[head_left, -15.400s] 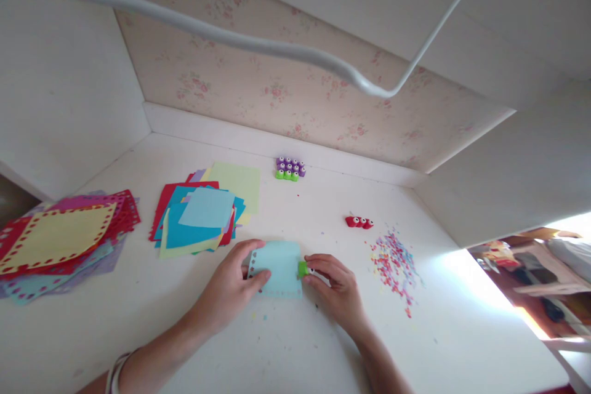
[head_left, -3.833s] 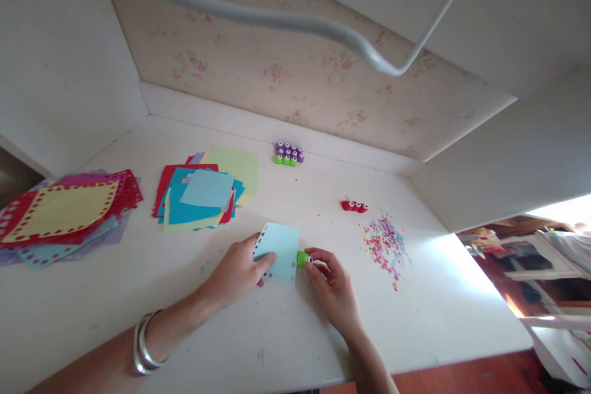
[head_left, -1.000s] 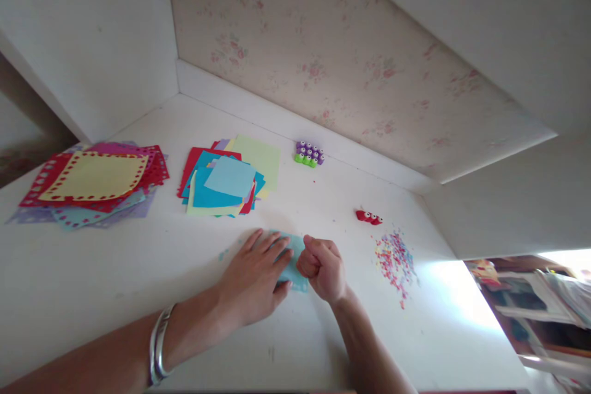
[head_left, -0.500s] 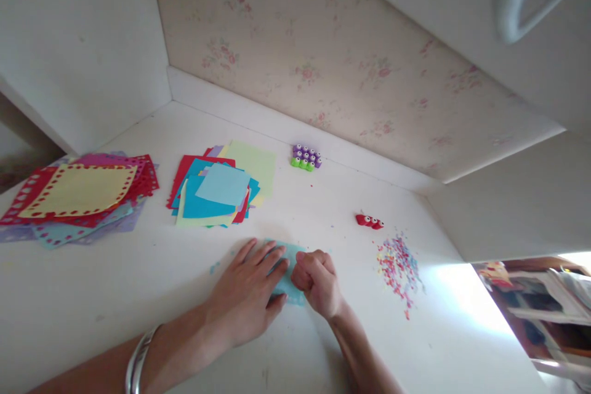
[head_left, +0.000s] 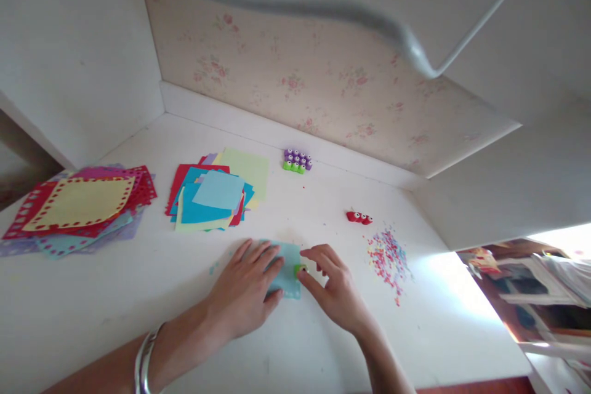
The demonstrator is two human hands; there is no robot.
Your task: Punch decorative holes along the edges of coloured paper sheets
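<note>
A light blue paper sheet [head_left: 289, 253] lies on the white table, with small holes visible along its lower edge. My left hand [head_left: 252, 280] rests flat on its left part, fingers spread. At the sheet's right edge sits a small green piece with an eye-like top [head_left: 298, 271]. My right hand [head_left: 335, 283] is beside it, thumb touching the piece and index finger stretched out above, the fingers apart.
Punched sheets [head_left: 87, 200] lie at the far left, and a stack of coloured paper [head_left: 207, 203] beside them. Purple and green eyed pieces [head_left: 298, 160] stand near the wall. Red eyed pieces [head_left: 359, 217] and scattered confetti [head_left: 388, 258] are at right.
My right hand has opened from a closed fist, and the green piece now shows at its thumb. My left hand still lies on the sheet. The camera view has shifted slightly.
</note>
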